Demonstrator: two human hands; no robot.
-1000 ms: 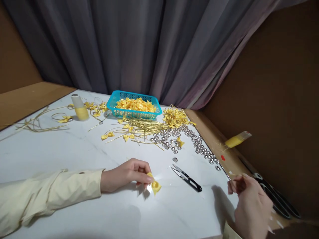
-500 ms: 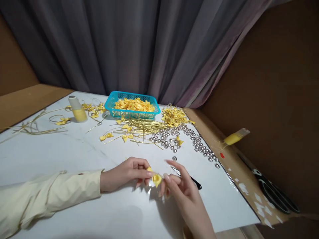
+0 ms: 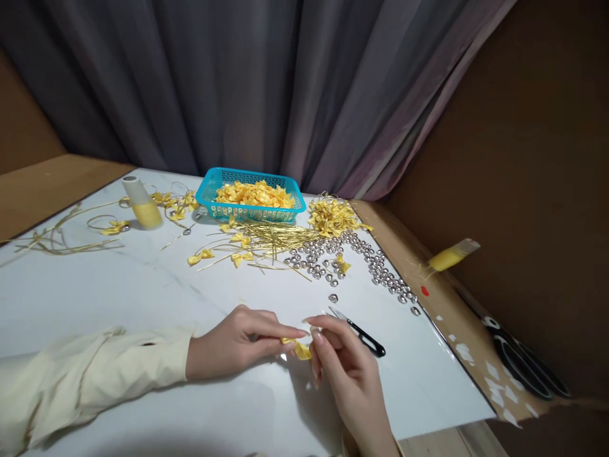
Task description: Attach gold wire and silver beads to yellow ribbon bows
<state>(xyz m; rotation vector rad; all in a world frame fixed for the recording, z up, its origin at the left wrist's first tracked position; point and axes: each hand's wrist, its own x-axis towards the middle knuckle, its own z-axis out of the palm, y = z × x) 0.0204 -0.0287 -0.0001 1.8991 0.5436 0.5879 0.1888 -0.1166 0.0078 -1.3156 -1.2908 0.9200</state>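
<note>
At the frame's lower centre, the left hand pinches a yellow bow between its fingers; the right hand's fingers curl beside it, their grip unclear. A loose left pinch could let the bow twist.

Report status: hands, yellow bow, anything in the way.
Left hand pinching yellow bow. Right hand beside it, hold unclear. Snips lying just past right hand.

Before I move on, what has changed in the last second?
The right hand swung left from over the right edge of the table to the yellow bow. The bow has tilted, still held in the left hand; snips and blue basket stayed put.
</note>
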